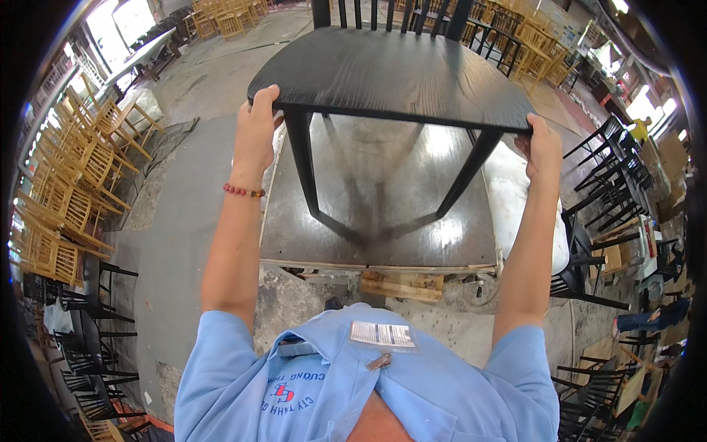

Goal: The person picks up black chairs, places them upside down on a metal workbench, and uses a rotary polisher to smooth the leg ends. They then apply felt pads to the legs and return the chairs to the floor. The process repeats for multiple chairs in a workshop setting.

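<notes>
Black-stained wood, grain visible: chair point(398, 74) is centre scene, front legs standing on the glossy dark worktop point(294, 243), slatted back on the far side, near edge of the seat facing the wearer. Both forearms reach out straight to it.

Left hand point(255, 132): grip holding the left front corner of the seat, thumb up at the edge, fingers curled below. Right hand point(543, 151): same on the right front corner, fingertips partly hidden under the seat. Red bead bracelet point(243, 191) on left wrist.

Front legs splay from the seat; their dark reflections show on the worktop. Rear legs mostly hidden by the seat.

Around it: white padding point(519, 214) along the worktop's right side, wood block point(401, 286) low at its near edge. Pale wooden chairs point(74, 199) stacked left, black chairs point(611, 169) right. Wearer has a light blue shirt point(324, 368).
</notes>
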`<state>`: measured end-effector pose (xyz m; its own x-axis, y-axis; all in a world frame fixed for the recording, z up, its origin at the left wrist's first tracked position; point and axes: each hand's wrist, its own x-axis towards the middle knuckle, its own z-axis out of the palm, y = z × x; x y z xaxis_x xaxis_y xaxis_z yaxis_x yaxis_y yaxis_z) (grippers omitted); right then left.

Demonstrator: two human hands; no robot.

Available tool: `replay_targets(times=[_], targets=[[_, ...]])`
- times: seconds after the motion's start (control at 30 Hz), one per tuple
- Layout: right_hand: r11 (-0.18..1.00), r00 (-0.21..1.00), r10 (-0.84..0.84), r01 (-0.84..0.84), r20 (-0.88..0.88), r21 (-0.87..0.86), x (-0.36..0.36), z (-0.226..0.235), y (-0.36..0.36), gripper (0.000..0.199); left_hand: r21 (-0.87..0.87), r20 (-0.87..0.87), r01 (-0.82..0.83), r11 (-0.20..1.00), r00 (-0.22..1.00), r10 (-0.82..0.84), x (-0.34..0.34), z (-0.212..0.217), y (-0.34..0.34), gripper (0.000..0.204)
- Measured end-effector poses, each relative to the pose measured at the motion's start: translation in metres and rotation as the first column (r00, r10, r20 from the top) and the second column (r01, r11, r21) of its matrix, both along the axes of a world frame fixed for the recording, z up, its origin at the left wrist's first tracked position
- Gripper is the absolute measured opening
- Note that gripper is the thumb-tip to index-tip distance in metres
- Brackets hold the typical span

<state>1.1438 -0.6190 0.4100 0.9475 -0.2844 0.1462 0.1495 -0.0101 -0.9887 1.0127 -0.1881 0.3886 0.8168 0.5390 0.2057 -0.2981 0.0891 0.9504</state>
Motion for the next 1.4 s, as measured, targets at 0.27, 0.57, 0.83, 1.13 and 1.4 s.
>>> replay_targets(times=[0.27, 0.57, 0.83, 1.13, 1.4], targets=[[0.982, 0.995, 0.103, -0.099, -0.014, 0.162, -0.01, -0.002, -0.001, 0.032, 0.069, -0.098, 0.034, 0.997, 0.995, -0.027, -0.007, 0.006, -0.001, 0.039], [0.984, 0.995, 0.096, -0.098, 0.021, 0.146, -0.011, -0.005, -0.005, 0.032, 0.018, -0.155, -0.026, 1.0, 0.988, 0.028, -0.014, 0.022, -0.008, 0.049], [0.992, 0.996, 0.083, -0.086, 0.032, 0.089, -0.01, -0.001, -0.009, 0.034, 0.014, -0.154, -0.043, 0.999, 0.987, 0.045, -0.014, 0.029, -0.012, 0.054], [0.88, 0.886, 0.464, -0.462, 0.01, 0.109, -0.05, -0.141, -0.034, 0.031, -0.123, -0.033, 0.002, 0.992, 0.999, -0.006, 0.014, 0.005, 0.016, 0.02], [0.904, 0.448, 0.233, 0.228, -0.863, 0.362, -0.23, -0.437, -0.123, 0.021, -0.153, -0.079, -0.078, 0.985, 0.995, 0.066, 0.008, 0.02, 0.059, 0.014]])
